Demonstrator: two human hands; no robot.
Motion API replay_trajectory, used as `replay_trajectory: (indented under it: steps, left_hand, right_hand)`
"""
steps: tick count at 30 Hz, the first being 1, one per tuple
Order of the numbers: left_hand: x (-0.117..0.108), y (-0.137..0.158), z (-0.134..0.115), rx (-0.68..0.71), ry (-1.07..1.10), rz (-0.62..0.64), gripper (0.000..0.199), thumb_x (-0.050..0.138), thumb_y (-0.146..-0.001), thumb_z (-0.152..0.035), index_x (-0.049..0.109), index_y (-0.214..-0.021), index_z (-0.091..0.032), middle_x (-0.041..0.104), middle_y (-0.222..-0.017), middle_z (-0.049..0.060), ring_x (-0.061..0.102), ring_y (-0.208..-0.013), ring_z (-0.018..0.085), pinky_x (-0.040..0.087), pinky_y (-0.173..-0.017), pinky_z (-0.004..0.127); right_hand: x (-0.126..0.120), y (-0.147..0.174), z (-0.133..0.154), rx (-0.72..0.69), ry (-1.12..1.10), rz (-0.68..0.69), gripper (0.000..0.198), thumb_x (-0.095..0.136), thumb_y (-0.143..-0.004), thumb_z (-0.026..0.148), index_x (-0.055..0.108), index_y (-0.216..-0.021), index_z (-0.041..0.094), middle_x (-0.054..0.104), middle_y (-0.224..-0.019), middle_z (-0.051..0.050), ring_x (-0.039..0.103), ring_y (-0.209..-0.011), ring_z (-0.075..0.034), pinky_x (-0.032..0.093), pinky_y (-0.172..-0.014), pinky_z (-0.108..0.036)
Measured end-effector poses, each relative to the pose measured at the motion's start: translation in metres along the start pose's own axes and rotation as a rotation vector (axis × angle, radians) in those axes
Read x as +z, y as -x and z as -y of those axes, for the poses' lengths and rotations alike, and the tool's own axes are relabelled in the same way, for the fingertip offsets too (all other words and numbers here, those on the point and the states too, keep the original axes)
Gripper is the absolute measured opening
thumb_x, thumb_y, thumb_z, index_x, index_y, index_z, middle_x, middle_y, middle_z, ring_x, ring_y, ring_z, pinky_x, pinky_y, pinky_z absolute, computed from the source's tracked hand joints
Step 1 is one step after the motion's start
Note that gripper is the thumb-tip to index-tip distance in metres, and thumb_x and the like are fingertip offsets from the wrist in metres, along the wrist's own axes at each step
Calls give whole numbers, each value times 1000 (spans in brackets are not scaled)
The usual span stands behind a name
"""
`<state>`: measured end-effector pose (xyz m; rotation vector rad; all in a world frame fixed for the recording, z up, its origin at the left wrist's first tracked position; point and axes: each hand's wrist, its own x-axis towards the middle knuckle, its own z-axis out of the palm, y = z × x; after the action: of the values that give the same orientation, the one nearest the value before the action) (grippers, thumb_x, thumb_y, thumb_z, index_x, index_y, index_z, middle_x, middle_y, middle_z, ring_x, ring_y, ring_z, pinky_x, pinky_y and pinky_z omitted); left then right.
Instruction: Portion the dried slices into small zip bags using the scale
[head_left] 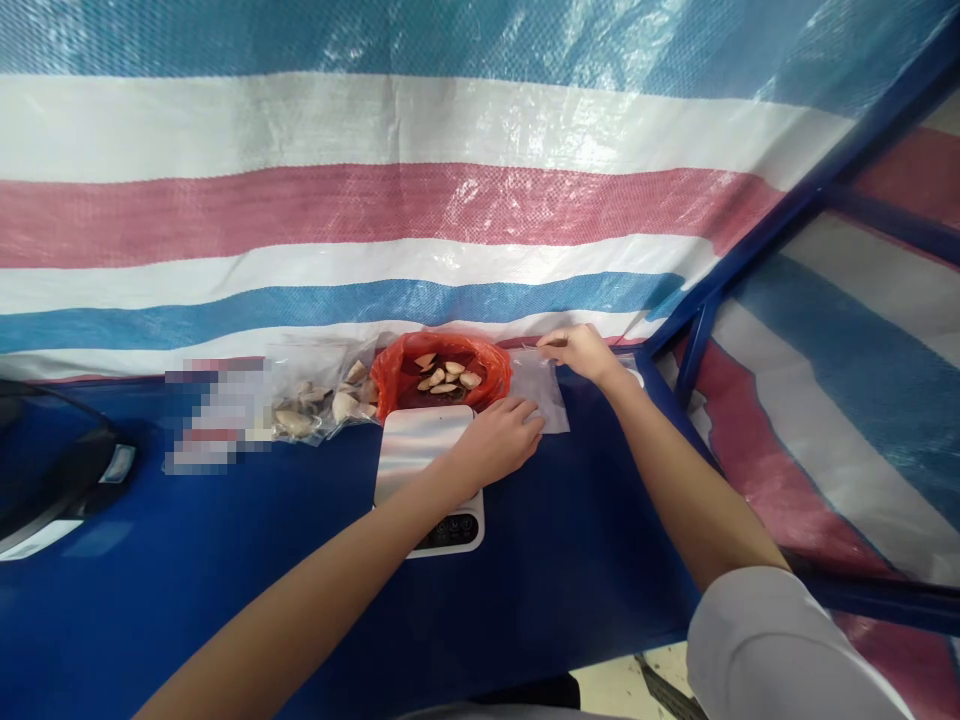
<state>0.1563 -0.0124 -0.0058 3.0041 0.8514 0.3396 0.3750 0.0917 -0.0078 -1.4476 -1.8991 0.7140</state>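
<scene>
A clear, flat plastic bag (553,412) lies on the blue table, right of a red plastic bag (390,375). My right hand (581,350) pinches its top edge. My left hand (504,438) reaches over the right side of a white kitchen scale (420,450), its bent fingers closed at the lower left part of the clear bag; the fingertips are partly hidden. The red bag stands open behind the scale, with several pale, shell-like pieces (450,376) inside. My left forearm covers part of the scale's dark button panel (454,530).
Left of the red bag, two clear bags (300,410) hold similar pieces. A blurred-out patch (221,415) lies beside them, and a black object (52,470) stands at the far left. Striped sheeting (375,210) hangs behind the table (300,560); a blue metal frame (697,320) borders the right.
</scene>
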Motion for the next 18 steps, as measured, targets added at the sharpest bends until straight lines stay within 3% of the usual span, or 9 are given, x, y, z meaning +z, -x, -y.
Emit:
replay_trajectory:
  steps: [3,6,11,14,18]
  left_hand:
    - [2,2,1,-11,6,-3,22,45,-99,-20,65,-104,-13,66,-110,16,62,-108,27,52,-94,43]
    - [4,3,0,-28,-16,32,22,48,-98,-24,65,-108,-13,66,-113,16,61,-110,28,51,-94,42]
    - [6,3,-5,-60,-49,96,28,52,-97,-31,63,-116,-13,64,-117,16,60,-112,30,49,-96,41]
    - [7,3,-7,-89,-44,118,31,51,-98,-32,63,-119,-13,65,-115,16,61,-111,31,49,-94,41]
    - [10,3,-7,-98,-45,91,33,50,-98,-32,63,-121,-13,65,-115,17,61,-110,30,48,-95,42]
  right_hand:
    - [9,-1,6,-34,109,-38,13,70,-82,23,81,-88,25,79,-80,-1,74,-76,-22,59,-79,-33]
    - [15,0,9,-75,225,-52,18,69,-85,22,81,-97,26,80,-99,-3,75,-92,-26,57,-90,-38]
    - [13,19,19,-93,397,-129,28,64,-91,28,76,-116,27,76,-117,-6,74,-103,-30,55,-96,-42]
    - [16,35,27,-219,413,-143,29,58,-95,30,76,-118,26,72,-126,-4,69,-115,-30,54,-100,-42]
    - [30,46,27,-378,450,-28,28,55,-97,26,76,-115,26,71,-129,-4,59,-131,-26,50,-109,-39]
